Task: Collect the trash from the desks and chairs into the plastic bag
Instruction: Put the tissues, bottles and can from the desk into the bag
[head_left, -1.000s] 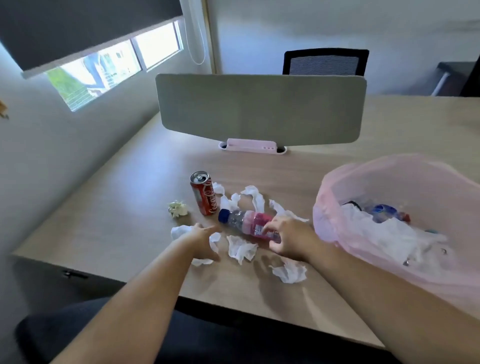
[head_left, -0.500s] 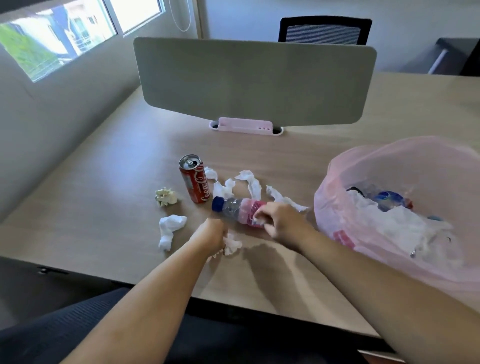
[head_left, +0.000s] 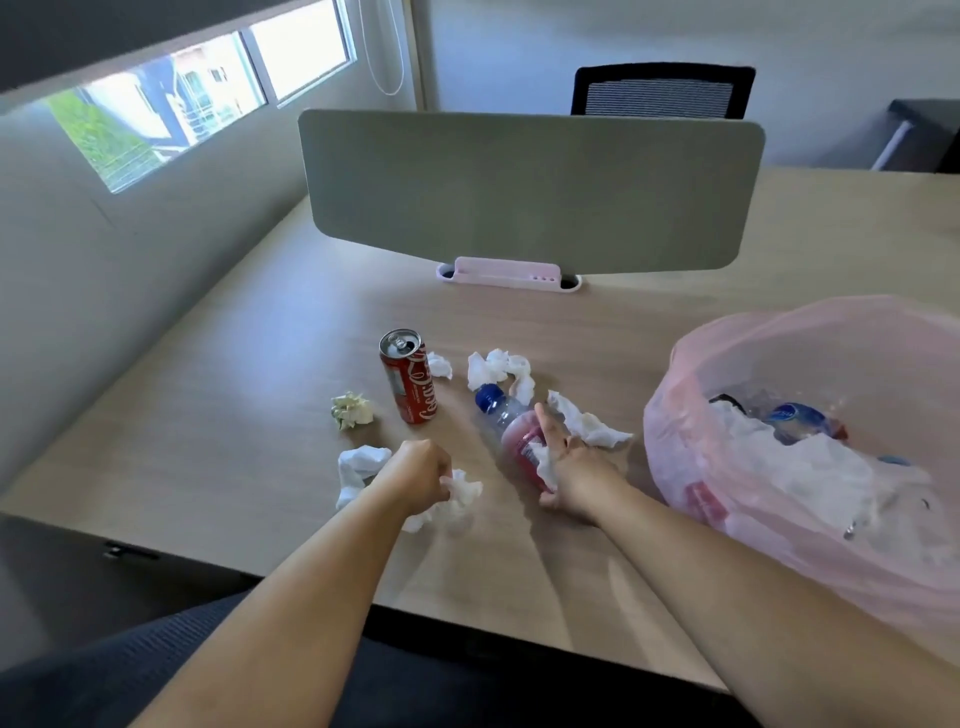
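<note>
My right hand (head_left: 569, 470) grips a clear plastic bottle (head_left: 506, 423) with a blue cap and pink label, tilted and lifted a little, with a white tissue pressed against it. My left hand (head_left: 418, 475) is shut on crumpled white tissues (head_left: 457, 496) on the desk. A red cola can (head_left: 409, 376) stands upright behind. Loose tissues lie at the left (head_left: 358, 465), behind the bottle (head_left: 498, 366) and to its right (head_left: 589, 426). A yellowish paper wad (head_left: 352, 409) lies left of the can. The pink plastic bag (head_left: 810, 343) stands open at the right, holding trash.
The wooden desk (head_left: 234, 415) has a grey divider panel (head_left: 530, 192) on a pink clamp across its middle. A black chair (head_left: 662, 91) stands behind it. A wall with a window runs along the left. A dark chair seat is at the desk's near edge.
My right hand has lifted and tilted the bottle, cap pointing away, with a tissue now in the same hand. My left hand has gathered tissues under its fingers.
</note>
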